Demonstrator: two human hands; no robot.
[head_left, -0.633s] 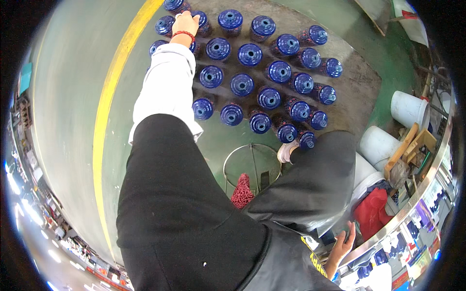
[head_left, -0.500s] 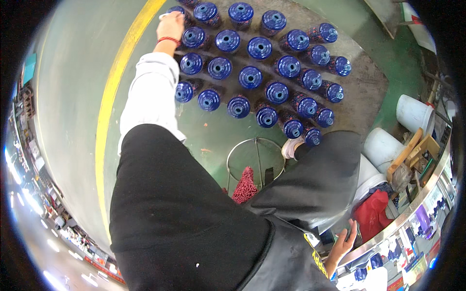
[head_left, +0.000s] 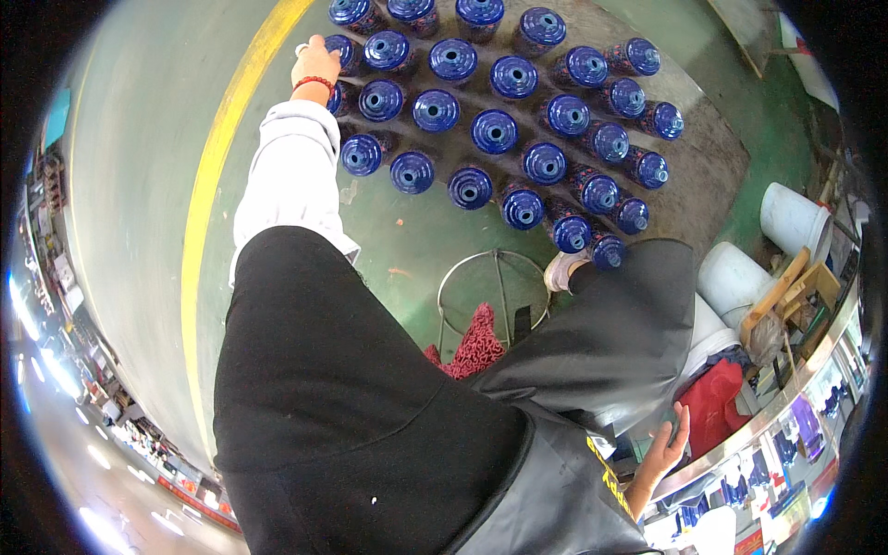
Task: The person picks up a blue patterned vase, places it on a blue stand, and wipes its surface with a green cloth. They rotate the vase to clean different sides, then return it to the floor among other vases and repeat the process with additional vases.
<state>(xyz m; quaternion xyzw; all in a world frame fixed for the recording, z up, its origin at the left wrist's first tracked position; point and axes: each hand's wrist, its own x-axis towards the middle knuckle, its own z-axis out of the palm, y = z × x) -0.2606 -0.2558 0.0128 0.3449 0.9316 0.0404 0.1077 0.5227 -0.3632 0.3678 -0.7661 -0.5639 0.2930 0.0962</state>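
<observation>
My left hand (head_left: 316, 65), with a red bracelet at the wrist, reaches forward past the near rows. It is beside a glossy blue vase (head_left: 343, 53) at the left edge of a large group. Its fingers are curled, and a small whitish bit shows by the thumb side; I cannot make out what they hold. The vases, such as a blue vase (head_left: 494, 131) in the middle, stand upright, each with a small hole in its top. My right hand (head_left: 664, 451) is low at the right, fingers apart, holding nothing visible, near a red cloth (head_left: 714, 407).
A round metal stool frame (head_left: 442, 294) stands between my legs, with a dark red textured cloth (head_left: 476, 347) beside it. At the right are white buckets (head_left: 794, 220), a wooden piece (head_left: 775, 294) and a metal-edged bench (head_left: 740, 442). A yellow floor line (head_left: 208, 176) runs along the left.
My left hand has drawn back a little toward me along the left edge of the vases. My right hand has shifted slightly. The whole view has moved a little.
</observation>
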